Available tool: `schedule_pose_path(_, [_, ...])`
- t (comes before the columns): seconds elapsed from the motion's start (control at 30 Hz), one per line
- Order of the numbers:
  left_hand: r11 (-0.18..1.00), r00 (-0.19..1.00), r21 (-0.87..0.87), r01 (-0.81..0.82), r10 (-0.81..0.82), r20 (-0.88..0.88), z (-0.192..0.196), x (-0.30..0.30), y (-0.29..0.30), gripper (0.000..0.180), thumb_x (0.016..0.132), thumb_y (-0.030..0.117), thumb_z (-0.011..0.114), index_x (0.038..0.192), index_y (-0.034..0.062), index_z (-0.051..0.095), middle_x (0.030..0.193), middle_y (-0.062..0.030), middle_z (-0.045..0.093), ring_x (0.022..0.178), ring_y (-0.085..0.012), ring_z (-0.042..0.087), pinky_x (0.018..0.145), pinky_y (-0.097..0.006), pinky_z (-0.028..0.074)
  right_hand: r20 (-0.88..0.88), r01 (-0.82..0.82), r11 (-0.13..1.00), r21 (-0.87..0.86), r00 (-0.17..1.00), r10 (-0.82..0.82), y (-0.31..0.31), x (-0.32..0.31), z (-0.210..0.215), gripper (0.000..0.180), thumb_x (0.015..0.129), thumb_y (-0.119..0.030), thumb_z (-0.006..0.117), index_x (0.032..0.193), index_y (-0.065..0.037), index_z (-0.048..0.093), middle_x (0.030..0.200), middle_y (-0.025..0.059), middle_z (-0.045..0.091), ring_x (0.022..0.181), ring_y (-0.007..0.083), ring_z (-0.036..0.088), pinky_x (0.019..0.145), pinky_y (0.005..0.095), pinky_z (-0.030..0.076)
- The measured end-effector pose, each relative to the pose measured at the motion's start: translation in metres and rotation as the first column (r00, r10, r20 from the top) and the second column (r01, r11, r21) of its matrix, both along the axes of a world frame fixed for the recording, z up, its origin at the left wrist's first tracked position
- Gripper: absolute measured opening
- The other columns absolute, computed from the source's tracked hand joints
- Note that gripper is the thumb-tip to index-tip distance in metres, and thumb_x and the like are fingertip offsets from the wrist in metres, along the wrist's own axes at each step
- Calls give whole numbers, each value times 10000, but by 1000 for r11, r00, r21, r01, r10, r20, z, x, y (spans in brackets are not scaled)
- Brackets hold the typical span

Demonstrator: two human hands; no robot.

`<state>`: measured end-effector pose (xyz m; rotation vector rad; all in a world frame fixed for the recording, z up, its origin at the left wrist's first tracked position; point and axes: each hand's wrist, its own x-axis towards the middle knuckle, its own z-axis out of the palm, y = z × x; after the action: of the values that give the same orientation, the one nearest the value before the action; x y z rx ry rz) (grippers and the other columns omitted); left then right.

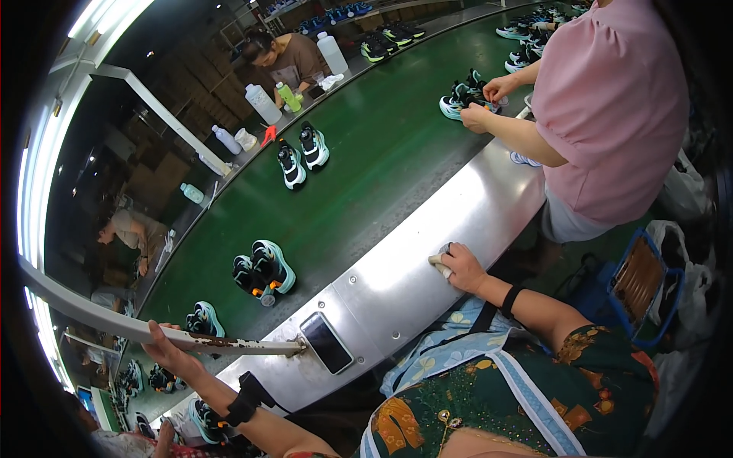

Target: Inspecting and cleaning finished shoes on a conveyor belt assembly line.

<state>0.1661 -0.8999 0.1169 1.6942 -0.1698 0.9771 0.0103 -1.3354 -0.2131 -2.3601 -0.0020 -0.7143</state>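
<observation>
At the lower left, my left hand grips a white painted metal bar with chipped, rusty patches. My right hand is closed around a small pale cloth on the steel ledge. On the green conveyor belt beyond the ledge stands a pair of black, white and mint sneakers with orange parts. Farther off is a second such pair. One more sneaker sits just behind the bar. A phone with a dark screen lies on the ledge between my hands.
At right, a person in a pink top handles sneakers at the belt. Across it, another person bends near white bottles. A blue crate stands low at right. More shoes lie at lower left.
</observation>
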Motion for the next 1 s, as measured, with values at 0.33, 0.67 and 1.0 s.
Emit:
schedule_pose_path(0.33, [1000, 999, -21, 14, -15, -29, -2, 0, -1, 432, 881, 381, 673, 1058, 39, 476, 817, -50, 514, 734, -140, 520, 684, -278, 447, 2, -2, 1000, -21, 1000, 2, -9, 2, -4, 128, 783, -99, 650, 911, -94, 658, 810, 118, 485, 785, 303, 496, 716, 398, 422])
schedule_pose_path(0.67, [1000, 999, -21, 10, -11, -31, -2, 0, -7, 438, 882, 374, 672, 1078, 36, 473, 829, -49, 509, 743, -139, 514, 684, -282, 443, 32, -7, 1000, -3, 999, 8, -15, 5, -8, 140, 799, -112, 652, 936, -114, 680, 794, 109, 481, 777, 292, 490, 710, 388, 420])
schedule_pose_path(1.0, [1000, 1000, -6, -10, 10, -22, -6, 0, -16, 438, 891, 381, 659, 1087, 37, 472, 833, -51, 513, 758, -142, 512, 717, -287, 438, 21, -13, 1000, -13, 1000, 14, -22, 6, -10, 165, 798, -107, 650, 958, -116, 687, 801, 110, 478, 781, 291, 489, 712, 385, 418])
